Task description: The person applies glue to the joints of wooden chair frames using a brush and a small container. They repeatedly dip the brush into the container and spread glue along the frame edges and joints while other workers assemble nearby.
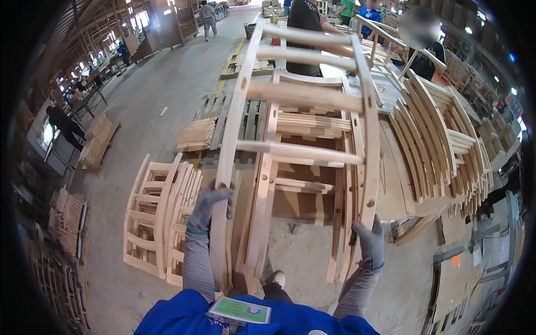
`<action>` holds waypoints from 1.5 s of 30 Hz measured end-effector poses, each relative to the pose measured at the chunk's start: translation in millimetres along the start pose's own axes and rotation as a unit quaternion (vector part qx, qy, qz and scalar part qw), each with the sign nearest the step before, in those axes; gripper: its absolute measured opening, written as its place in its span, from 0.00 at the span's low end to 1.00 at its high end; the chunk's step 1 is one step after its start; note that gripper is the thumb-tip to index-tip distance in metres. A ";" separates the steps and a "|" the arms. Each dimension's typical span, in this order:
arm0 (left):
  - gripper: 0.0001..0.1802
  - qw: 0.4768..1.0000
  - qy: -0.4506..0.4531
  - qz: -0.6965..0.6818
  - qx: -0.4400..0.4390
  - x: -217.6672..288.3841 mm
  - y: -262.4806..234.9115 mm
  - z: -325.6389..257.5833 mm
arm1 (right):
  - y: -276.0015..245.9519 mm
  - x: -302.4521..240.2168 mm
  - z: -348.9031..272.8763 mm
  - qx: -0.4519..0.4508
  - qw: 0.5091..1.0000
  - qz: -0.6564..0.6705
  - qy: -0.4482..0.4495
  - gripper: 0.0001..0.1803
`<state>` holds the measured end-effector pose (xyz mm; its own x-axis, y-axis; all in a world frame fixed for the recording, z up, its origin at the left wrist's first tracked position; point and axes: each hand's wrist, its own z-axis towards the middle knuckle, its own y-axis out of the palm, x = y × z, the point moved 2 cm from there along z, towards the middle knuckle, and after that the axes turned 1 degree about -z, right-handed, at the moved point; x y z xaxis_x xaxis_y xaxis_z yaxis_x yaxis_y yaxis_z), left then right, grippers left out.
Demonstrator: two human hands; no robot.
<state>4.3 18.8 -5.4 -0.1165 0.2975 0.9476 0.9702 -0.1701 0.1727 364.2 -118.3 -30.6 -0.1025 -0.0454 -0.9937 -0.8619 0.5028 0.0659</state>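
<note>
Both my hands, in grey gloves, hold a wooden chair frame (304,95) with two long side posts and several crosspieces, tilted up away from me. My left hand (212,205) is closed round the left post near its lower end. My right hand (369,243) grips the right post, its fingers partly hidden behind the wood. Directly beneath the held frame lie more wooden chair frames (269,190) of similar shape, stacked over brown board. Parts of that stack are hidden by the posts and crosspieces.
Chair frames (149,215) stand on the floor at left, beyond them a pallet (209,117) with wooden slats (196,135). Curved wooden parts (427,134) crowd the workbench (393,190) at right. A person in black (305,28) stands at the far end; others work farther off.
</note>
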 end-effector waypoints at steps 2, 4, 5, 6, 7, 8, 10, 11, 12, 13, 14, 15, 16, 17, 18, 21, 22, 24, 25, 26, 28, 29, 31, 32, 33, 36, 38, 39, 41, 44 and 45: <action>0.19 0.999 -0.033 -0.040 0.000 -19.3 -6.8 8.2 | 2.5 15.3 9.1 -0.024 0.998 -0.021 0.049 0.19; 0.19 0.998 -0.042 -0.036 -0.006 -31.2 -15.4 23.0 | 9.0 38.2 24.2 -0.019 0.999 -0.007 0.032 0.18; 0.18 0.998 -0.044 -0.032 -0.025 -34.5 -17.6 31.4 | 10.5 43.1 28.8 -0.028 0.998 -0.001 0.061 0.17; 0.18 0.998 -0.049 -0.026 -0.028 -37.3 -18.9 42.5 | 11.9 45.5 35.8 -0.027 0.998 -0.002 0.064 0.17; 0.18 0.998 -0.057 -0.019 -0.029 -39.1 -20.4 53.6 | 17.1 46.4 41.9 -0.028 0.997 -0.003 0.071 0.18; 0.18 0.997 -0.068 -0.013 -0.029 -42.0 -22.2 63.3 | 21.0 46.6 45.5 -0.029 0.996 -0.005 0.079 0.18; 0.18 0.999 -0.039 0.009 -0.035 -44.2 -26.8 93.7 | 26.4 49.2 64.0 -0.036 0.993 -0.075 0.079 0.18; 0.17 0.999 -0.021 0.023 -0.041 -42.6 -25.7 111.1 | 27.7 46.1 74.7 -0.036 0.990 -0.110 0.075 0.18; 0.16 0.998 -0.004 0.036 -0.047 -42.8 -24.3 125.2 | 28.0 38.4 84.9 -0.019 0.980 -0.198 0.008 0.17; 0.18 0.996 0.038 0.058 -0.051 -44.0 -17.4 138.4 | 27.4 29.5 94.0 0.003 0.957 -0.285 -0.056 0.17; 0.19 0.992 0.081 0.084 -0.052 -42.8 -10.6 147.7 | 28.9 22.4 101.0 0.021 0.923 -0.364 -0.121 0.16; 0.21 0.985 0.124 0.109 -0.052 -43.3 -4.3 153.9 | 28.6 19.5 106.8 0.035 0.903 -0.404 -0.140 0.16; 0.22 0.988 0.119 0.087 -0.041 -47.1 0.1 159.7 | 28.6 14.4 113.6 0.048 0.880 -0.444 -0.163 0.16; 0.23 0.992 0.109 0.061 -0.031 -58.0 4.0 166.1 | 33.3 7.1 115.8 0.060 0.852 -0.486 -0.182 0.16; 0.24 0.994 0.099 0.036 -0.018 -67.6 4.4 171.1 | 48.8 4.7 117.3 0.056 0.860 -0.455 -0.222 0.16; 0.26 0.996 0.072 0.016 -0.052 -82.9 5.4 177.2 | 139.2 6.0 101.6 0.003 0.863 -0.418 -0.283 0.19; 0.27 0.996 0.065 -0.010 -0.059 -85.4 6.2 174.8 | 166.7 14.3 97.0 -0.039 0.855 -0.439 -0.273 0.23; 0.34 0.800 0.205 0.564 -0.027 -113.5 -12.0 184.4 | 228.4 27.6 86.7 -0.062 0.849 -0.416 -0.322 0.28; 0.35 0.798 0.327 0.505 0.016 -138.6 -22.2 187.7 | 263.8 32.2 79.1 -0.078 0.846 -0.396 -0.349 0.31; 0.35 0.856 0.308 0.415 0.028 -152.2 -31.2 184.5 | 287.6 36.0 85.2 -0.106 0.846 -0.419 -0.312 0.42; 0.35 0.978 0.123 0.168 0.022 -168.1 -51.3 166.5 | 322.9 57.4 107.7 -0.046 0.818 -0.509 -0.265 0.45; 0.35 0.970 0.101 0.218 0.039 -178.9 -79.5 151.5 | 332.9 71.5 115.3 -0.036 0.802 -0.536 -0.262 0.48; 0.34 0.946 0.032 0.311 0.081 -224.5 -158.2 100.8 | 336.6 97.5 120.5 -0.066 0.822 -0.508 -0.249 0.52; 0.34 0.932 0.000 0.350 0.097 -246.1 -196.3 77.6 | 333.8 103.7 122.3 -0.091 0.852 -0.457 -0.240 0.52; 0.36 0.955 -0.090 0.250 0.132 -252.6 -233.6 61.3 | 332.7 102.3 123.2 -0.097 0.866 -0.445 -0.205 0.51; 0.44 0.936 -0.199 0.088 0.277 -313.4 -359.0 -5.8 | 350.9 79.6 105.7 -0.120 0.869 -0.456 -0.147 0.49; 0.53 0.914 -0.242 0.087 0.314 -321.0 -420.0 -33.0 | 341.8 88.4 111.1 -0.134 0.883 -0.424 -0.152 0.47; 0.54 0.915 -0.212 0.066 0.336 -330.4 -452.9 -41.0 | 343.4 85.1 109.8 -0.124 0.875 -0.444 -0.147 0.46; 0.57 0.880 -0.247 0.167 0.370 -329.6 -513.6 -46.5 | 350.8 81.0 111.3 -0.102 0.863 -0.476 -0.137 0.45; 0.58 0.822 -0.297 0.287 0.391 -338.2 -588.5 -36.0 | 361.5 85.4 110.2 -0.075 0.856 -0.498 -0.117 0.45; 0.57 0.805 -0.296 0.332 0.393 -340.7 -608.2 -32.2 | 366.9 88.7 107.0 -0.074 0.855 -0.499 -0.118 0.45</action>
<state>-553.0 -9.4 -424.6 0.3787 0.8213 0.4266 0.6396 0.1008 -0.7620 92.0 154.6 -104.3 0.8090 -0.2037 -0.5514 -0.5170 0.1998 -0.8323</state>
